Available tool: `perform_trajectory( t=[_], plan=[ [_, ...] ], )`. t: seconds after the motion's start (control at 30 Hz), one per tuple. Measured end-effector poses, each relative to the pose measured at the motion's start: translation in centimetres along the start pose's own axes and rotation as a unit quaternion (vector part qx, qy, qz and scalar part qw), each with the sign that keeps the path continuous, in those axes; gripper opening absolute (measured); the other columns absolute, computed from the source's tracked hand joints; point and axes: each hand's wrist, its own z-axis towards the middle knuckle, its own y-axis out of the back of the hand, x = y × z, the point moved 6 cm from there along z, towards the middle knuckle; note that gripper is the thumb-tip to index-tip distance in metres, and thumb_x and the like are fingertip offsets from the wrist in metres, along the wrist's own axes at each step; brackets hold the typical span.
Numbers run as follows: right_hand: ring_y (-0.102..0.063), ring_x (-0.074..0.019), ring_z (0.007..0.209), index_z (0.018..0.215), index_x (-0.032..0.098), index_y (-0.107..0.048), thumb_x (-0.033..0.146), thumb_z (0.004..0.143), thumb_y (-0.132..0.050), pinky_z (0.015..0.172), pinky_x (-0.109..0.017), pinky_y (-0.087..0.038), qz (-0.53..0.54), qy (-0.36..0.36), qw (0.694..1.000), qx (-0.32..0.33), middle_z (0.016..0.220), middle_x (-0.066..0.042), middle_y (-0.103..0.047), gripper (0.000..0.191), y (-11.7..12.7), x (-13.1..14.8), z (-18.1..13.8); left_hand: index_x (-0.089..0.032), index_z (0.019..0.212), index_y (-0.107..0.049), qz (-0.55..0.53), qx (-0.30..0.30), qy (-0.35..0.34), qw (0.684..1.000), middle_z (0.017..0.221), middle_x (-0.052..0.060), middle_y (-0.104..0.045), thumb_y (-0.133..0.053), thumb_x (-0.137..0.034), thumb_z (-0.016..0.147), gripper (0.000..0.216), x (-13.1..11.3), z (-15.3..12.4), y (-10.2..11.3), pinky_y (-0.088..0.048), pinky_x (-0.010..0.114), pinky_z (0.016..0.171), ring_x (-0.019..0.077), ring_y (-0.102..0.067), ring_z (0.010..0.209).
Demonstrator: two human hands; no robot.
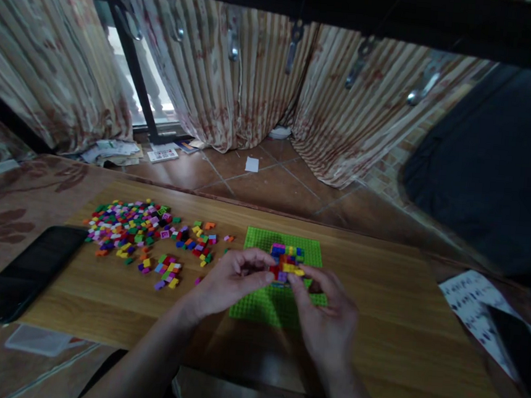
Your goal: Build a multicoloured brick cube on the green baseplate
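Observation:
Both hands meet over a green baseplate [260,307] on a wooden board. Between them is a small cluster of toy building bricks [286,268] in red, orange, yellow and purple. My left hand [235,280] pinches its left side with thumb and fingers. On the right side, my right hand [327,310] grips it the same way, thumb in front. Just behind, a row of joined bricks [287,250] in pink, blue and yellow sits on the plate. The fingers partly hide the cluster, so whether it touches the plate cannot be made out.
A large heap of loose bricks [126,227] covers the board's left part, with smaller groups [168,271] nearer the plate. A black tablet-like slab [27,271] overlaps the left edge. To the right lie a printed sheet [473,313] and a dark phone-like object [517,351].

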Motion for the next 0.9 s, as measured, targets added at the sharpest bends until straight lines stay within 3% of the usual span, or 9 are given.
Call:
perform_trajectory(
  t=[0.13,0.27,0.37,0.47,0.6,0.77,0.9],
  plan=[
    [-0.054,-0.0141,0.061,0.09,0.019,-0.075,0.048,0.081,-0.07,0.059,-0.028,-0.044,-0.014,-0.13,0.99,-0.058,0.078,-0.002,-0.067,0.03,1.1,-3.2,0.9,-0.016,0.103,-0.068,0.085,-0.012,-0.042,0.995,0.069,-0.003,-0.058,-0.068,-0.036,0.085,0.027,-0.1,0.0,-0.2,-0.036,0.021,0.057,0.0086,-0.048,0.061],
    [-0.055,-0.0153,0.062,0.089,0.019,-0.075,0.049,0.08,-0.069,0.061,-0.029,-0.045,0.006,-0.141,0.989,-0.034,0.079,-0.003,-0.068,0.032,-0.1,-3.7,1.0,-0.019,0.113,-0.066,0.239,-0.01,-0.076,0.968,0.062,-0.006,-0.05,-0.058,-0.032,0.092,0.027,-0.4,-0.2,-1.0,-0.033,0.022,0.054,0.0089,-0.042,0.055],
    [-0.057,-0.0165,0.066,0.088,0.019,-0.076,0.048,0.079,-0.069,0.064,-0.03,-0.045,0.009,-0.133,0.991,-0.033,0.081,-0.004,-0.07,0.031,-0.8,-3.4,1.1,-0.022,0.117,-0.067,0.378,-0.037,-0.128,0.916,0.075,0.0,-0.06,-0.056,-0.026,0.092,0.028,-1.1,-0.2,-1.5,-0.042,0.026,0.066,0.0133,-0.054,0.069],
    [-0.058,-0.0173,0.067,0.088,0.018,-0.076,0.047,0.078,-0.07,0.065,-0.031,-0.046,0.011,-0.145,0.989,-0.037,0.08,-0.004,-0.07,0.031,-1.0,-3.5,1.2,-0.022,0.121,-0.065,0.476,-0.054,-0.19,0.857,0.1,0.007,-0.064,-0.055,-0.023,0.091,0.032,-1.7,-0.3,-2.2,-0.046,0.037,0.085,0.0213,-0.058,0.096],
    [-0.061,-0.0178,0.066,0.088,0.017,-0.077,0.049,0.073,-0.073,0.065,-0.031,-0.047,0.052,-0.204,0.977,-0.032,0.079,-0.005,-0.073,0.036,-1.3,-4.4,1.2,-0.025,0.13,-0.059,0.509,-0.039,-0.222,0.831,0.122,0.01,-0.056,-0.053,-0.019,0.091,0.04,-1.4,-0.3,-3.1,-0.044,0.043,0.097,0.0245,-0.051,0.115],
    [-0.061,-0.0175,0.061,0.094,0.014,-0.077,0.05,0.065,-0.078,0.061,-0.031,-0.048,0.099,-0.261,0.96,-0.01,0.078,-0.007,-0.075,0.047,-1.4,-5.0,1.0,-0.024,0.132,-0.056,0.529,-0.04,-0.215,0.82,0.124,0.01,-0.053,-0.055,-0.018,0.09,0.043,-1.0,-0.2,-3.4,-0.043,0.045,0.098,0.0258,-0.049,0.118],
    [-0.066,-0.0202,0.07,0.097,0.015,-0.077,0.052,0.067,-0.077,0.066,-0.033,-0.05,0.133,-0.277,0.951,0.009,0.084,-0.008,-0.076,0.048,-1.0,-5.3,0.8,-0.025,0.132,-0.056,0.531,-0.046,-0.213,0.819,0.125,0.01,-0.053,-0.054,-0.021,0.091,0.042,-0.8,-0.3,-3.3,-0.043,0.046,0.098,0.0263,-0.049,0.116]
  ],
)
